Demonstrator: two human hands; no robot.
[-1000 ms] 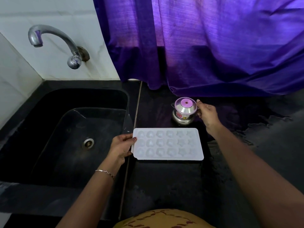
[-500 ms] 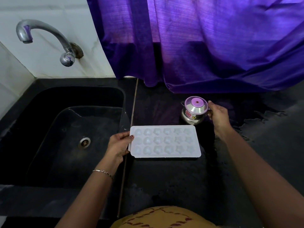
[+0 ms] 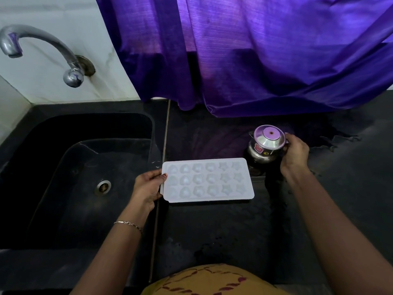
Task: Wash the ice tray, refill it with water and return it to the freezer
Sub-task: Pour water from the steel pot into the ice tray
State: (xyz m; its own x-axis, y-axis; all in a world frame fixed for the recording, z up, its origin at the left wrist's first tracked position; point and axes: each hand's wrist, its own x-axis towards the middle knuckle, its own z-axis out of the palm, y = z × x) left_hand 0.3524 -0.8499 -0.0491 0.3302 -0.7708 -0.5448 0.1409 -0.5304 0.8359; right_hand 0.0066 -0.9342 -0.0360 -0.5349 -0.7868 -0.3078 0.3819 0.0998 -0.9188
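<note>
Pot [image 3: 265, 146] blocks tray [image 3: 212, 198] far-rt corner; curtain [image 3: 255, 60] behind.

You have one view only, from your head: it faces forward and steeply down, close over the black stone counter [image 3: 212, 231]. The white plastic ice tray [image 3: 207, 180] sits mid-frame; left of it the black sunken sink [image 3: 85, 128], beyond it the purple curtain [image 3: 255, 60].
</note>
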